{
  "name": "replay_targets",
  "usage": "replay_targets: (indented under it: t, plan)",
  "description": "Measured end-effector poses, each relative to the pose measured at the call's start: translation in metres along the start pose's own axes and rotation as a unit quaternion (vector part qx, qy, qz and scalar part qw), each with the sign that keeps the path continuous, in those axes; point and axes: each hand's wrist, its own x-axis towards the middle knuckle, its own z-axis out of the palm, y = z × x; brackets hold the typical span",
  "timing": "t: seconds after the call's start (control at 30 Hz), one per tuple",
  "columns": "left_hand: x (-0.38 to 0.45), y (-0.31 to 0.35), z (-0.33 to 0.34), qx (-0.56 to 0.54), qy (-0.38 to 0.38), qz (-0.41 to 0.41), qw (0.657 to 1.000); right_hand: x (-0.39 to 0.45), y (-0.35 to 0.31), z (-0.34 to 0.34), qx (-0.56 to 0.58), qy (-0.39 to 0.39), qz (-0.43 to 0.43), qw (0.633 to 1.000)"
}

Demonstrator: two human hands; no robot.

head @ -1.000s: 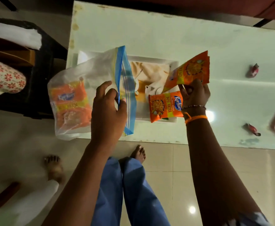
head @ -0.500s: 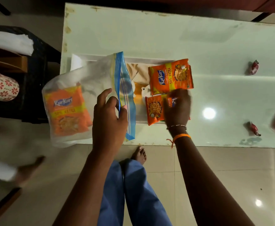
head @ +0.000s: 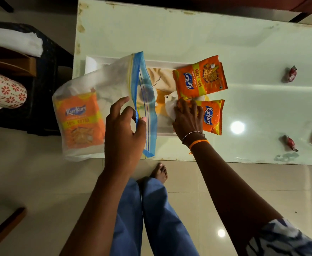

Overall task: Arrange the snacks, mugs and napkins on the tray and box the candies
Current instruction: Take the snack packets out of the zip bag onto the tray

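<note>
Left hand [head: 123, 130] pinching the blue-zippered mouth of a clear zip bag [head: 103, 93] between thumb and fingers; one orange snack packet [head: 82, 119] inside, left of the fingers. Right hand [head: 187, 121] spread flat, fingers loose, gripping nothing, fingertips resting on a second snack packet [head: 211, 117] on the white tray [head: 162, 126]. Third packet [head: 200, 78] lying just beyond the fingertips. Two wrapped candies [head: 290, 73] [head: 292, 143] well to the right, on the table [head: 170, 30]. Patterned mug [head: 3, 91] far left.

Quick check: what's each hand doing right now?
Left hand: shut on the zip bag, pinching its blue rim.
Right hand: open, fingers spread flat on the lower snack packet, not gripping.
</note>
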Motion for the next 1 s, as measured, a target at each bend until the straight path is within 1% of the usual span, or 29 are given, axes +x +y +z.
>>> replay_targets:
  t: [0.07,0.1,0.13,0.17,0.2,0.23,0.27,0.3,0.37,0.4,0.43,0.47,0.5,0.53,0.57,0.6,0.63,0.73,0.8,0.9,0.93,1.0]
  plan:
    - [-0.004,-0.002,-0.004,-0.016,0.011,0.002,1.000,-0.004,-0.008,-0.017,0.060,0.029,0.012,0.998]
    - [-0.006,-0.004,-0.008,-0.026,0.024,0.004,0.999,-0.006,-0.016,-0.029,0.107,0.071,0.015,0.992]
    - [-0.008,-0.005,-0.011,-0.037,0.039,0.005,0.999,-0.010,-0.027,-0.044,0.166,0.133,0.008,0.977]
    - [-0.011,-0.006,-0.014,-0.051,0.053,0.004,0.997,-0.016,-0.038,-0.061,0.239,0.197,-0.009,0.951]
    - [-0.013,-0.007,-0.019,-0.066,0.065,0.004,0.996,-0.022,-0.051,-0.077,0.313,0.246,-0.034,0.917]
    - [-0.016,-0.007,-0.022,-0.083,0.075,0.006,0.994,-0.029,-0.063,-0.093,0.376,0.271,-0.062,0.884]
    - [-0.019,-0.007,-0.027,-0.095,0.089,0.010,0.991,-0.036,-0.076,-0.107,0.433,0.260,-0.090,0.858]
    - [-0.022,-0.008,-0.033,-0.108,0.106,0.012,0.988,-0.042,-0.091,-0.118,0.483,0.216,-0.109,0.842]
    - [-0.026,-0.011,-0.043,-0.141,0.151,0.002,0.978,-0.050,-0.122,-0.132,0.545,0.070,-0.121,0.827]
    - [-0.028,-0.013,-0.047,-0.155,0.173,-0.008,0.973,-0.049,-0.135,-0.133,0.536,-0.004,-0.128,0.834]
    - [-0.030,-0.014,-0.051,-0.161,0.195,-0.019,0.967,-0.044,-0.147,-0.133,0.492,-0.064,-0.140,0.857]
    - [-0.031,-0.014,-0.054,-0.161,0.213,-0.025,0.963,-0.037,-0.158,-0.131,0.426,-0.106,-0.151,0.886]
    - [-0.032,-0.016,-0.059,-0.158,0.227,-0.026,0.961,-0.028,-0.167,-0.128,0.362,-0.137,-0.159,0.908]
    - [-0.032,-0.017,-0.063,-0.162,0.236,-0.026,0.958,-0.018,-0.176,-0.122,0.310,-0.158,-0.166,0.923]
    - [-0.031,-0.016,-0.066,-0.169,0.242,-0.028,0.955,-0.009,-0.182,-0.119,0.272,-0.176,-0.167,0.931]
    - [-0.035,-0.030,-0.083,-0.168,0.260,-0.032,0.950,-0.010,-0.210,-0.114,0.247,-0.195,-0.171,0.934]
    - [-0.039,-0.044,-0.100,-0.158,0.278,-0.031,0.947,-0.011,-0.236,-0.111,0.228,-0.201,-0.169,0.938]
    - [-0.038,-0.047,-0.104,-0.155,0.276,-0.022,0.948,0.003,-0.241,-0.096,0.207,-0.183,-0.120,0.954]
    - [-0.038,-0.046,-0.103,-0.158,0.267,-0.018,0.951,0.006,-0.240,-0.086,0.233,-0.149,-0.054,0.959]
    - [-0.041,-0.054,-0.107,-0.155,0.270,-0.012,0.950,0.001,-0.252,-0.073,0.289,-0.062,0.012,0.955]
    - [-0.042,-0.055,-0.107,-0.156,0.267,-0.010,0.951,0.000,-0.254,-0.070,0.303,-0.046,0.023,0.951]
    - [-0.044,-0.056,-0.106,-0.162,0.257,-0.015,0.953,0.003,-0.255,-0.065,0.324,-0.046,0.036,0.944]
